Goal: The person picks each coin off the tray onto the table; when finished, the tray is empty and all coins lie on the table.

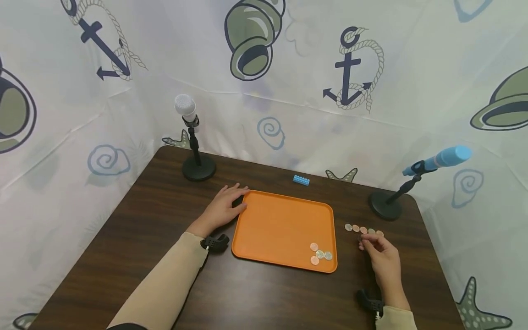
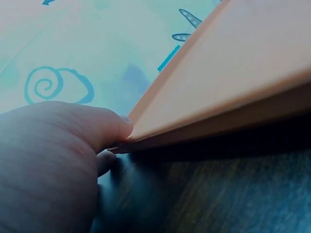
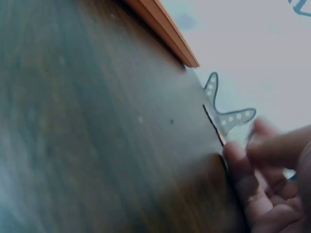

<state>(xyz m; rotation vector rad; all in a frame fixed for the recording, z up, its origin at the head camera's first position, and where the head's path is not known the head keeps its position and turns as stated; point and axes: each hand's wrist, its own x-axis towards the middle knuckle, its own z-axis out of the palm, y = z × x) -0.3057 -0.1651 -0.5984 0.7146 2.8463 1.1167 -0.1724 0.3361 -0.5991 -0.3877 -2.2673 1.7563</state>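
Head view: tray [image 1: 280, 224] stretches sideways, left fingers [image 1: 237, 193] spread, right fingers [image 1: 368, 246] pinching a coin [image 1: 360, 239].

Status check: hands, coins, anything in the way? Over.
Left hand touching orange tray. Right hand at coin row, grip unclear. Four coins on tray. Nearest possible obstacle: microphone stand beyond row.

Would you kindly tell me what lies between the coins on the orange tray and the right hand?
Between those coins and the right hand lie the tray's rim and a stretch of bare tabletop, seen in the head view.
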